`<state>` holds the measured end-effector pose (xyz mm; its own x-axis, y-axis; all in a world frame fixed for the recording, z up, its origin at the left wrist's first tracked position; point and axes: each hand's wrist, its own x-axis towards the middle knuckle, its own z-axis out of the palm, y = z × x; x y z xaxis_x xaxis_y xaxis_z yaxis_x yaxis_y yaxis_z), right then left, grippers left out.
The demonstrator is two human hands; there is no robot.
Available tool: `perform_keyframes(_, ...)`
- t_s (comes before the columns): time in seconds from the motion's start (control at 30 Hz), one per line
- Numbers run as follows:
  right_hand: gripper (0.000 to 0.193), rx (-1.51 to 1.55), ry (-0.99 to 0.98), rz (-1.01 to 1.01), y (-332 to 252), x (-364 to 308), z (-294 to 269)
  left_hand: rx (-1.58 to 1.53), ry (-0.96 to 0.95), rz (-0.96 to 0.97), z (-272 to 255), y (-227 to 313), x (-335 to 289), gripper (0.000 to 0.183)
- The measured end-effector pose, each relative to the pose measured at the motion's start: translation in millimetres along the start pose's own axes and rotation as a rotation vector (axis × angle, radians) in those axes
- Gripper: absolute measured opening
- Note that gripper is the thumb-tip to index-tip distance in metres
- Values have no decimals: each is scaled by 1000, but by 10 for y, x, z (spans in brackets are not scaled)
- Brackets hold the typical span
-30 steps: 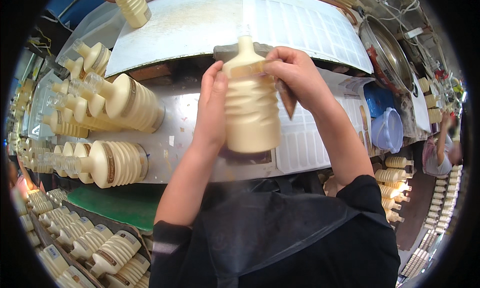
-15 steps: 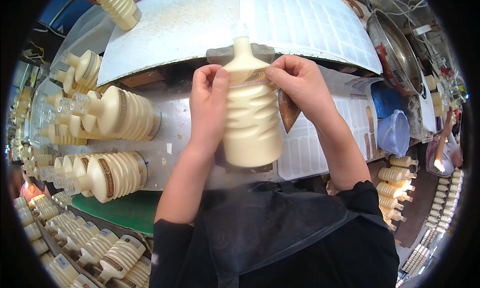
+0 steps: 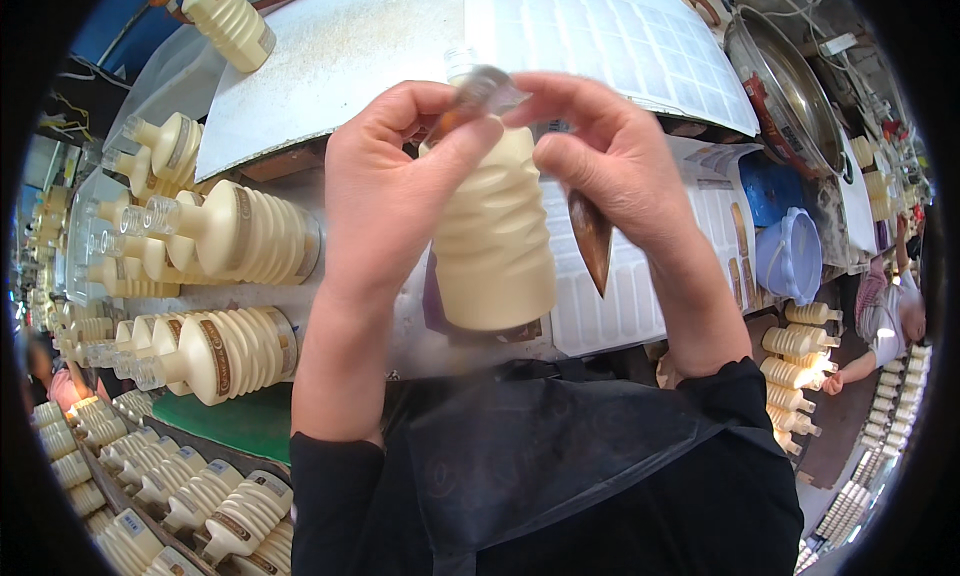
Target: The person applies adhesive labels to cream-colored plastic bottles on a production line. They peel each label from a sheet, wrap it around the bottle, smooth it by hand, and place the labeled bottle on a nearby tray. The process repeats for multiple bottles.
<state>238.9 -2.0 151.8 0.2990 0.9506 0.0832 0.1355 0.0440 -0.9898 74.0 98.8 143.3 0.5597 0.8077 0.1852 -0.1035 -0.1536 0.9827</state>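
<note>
A blurred, glossy strip (image 3: pixel 480 92) is pinched in the left hand (image 3: pixel 392 166); a pointed brown tool (image 3: pixel 592 242) is gripped in the right hand (image 3: pixel 615 166). Beneath both, a ribbed cream bottle (image 3: pixel 495 251) is positioned over the tabletop (image 3: pixel 412 346).

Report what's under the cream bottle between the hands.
Purple material peeks out left of the bottle, and a dark patch shows past its base. The bottle hides whatever else is underneath.

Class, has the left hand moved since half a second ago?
Yes: upward in the picture. The left hand now overlaps the near edge of the white board; before, it sat just below that edge.
</note>
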Motion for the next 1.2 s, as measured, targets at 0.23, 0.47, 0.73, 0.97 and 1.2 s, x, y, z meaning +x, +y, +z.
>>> perform_keyframes(0.23,26,176,73,231,279,-65,257,-532,197,-72,151,-203,-123,13)
perform_keyframes(0.47,14,54,50,142,202,-154,329,-627,204,-90,224,-132,-236,10)
perform_keyframes(0.73,19,150,40,94,333,-38,86,-447,338,-62,159,-363,-237,9)
perform_keyframes(0.97,19,-204,118,150,481,52,59,-170,372,-138,49,-766,-233,21)
perform_keyframes(1.2,16,-162,180,151,555,16,82,-238,348,-182,51,-815,-230,23)
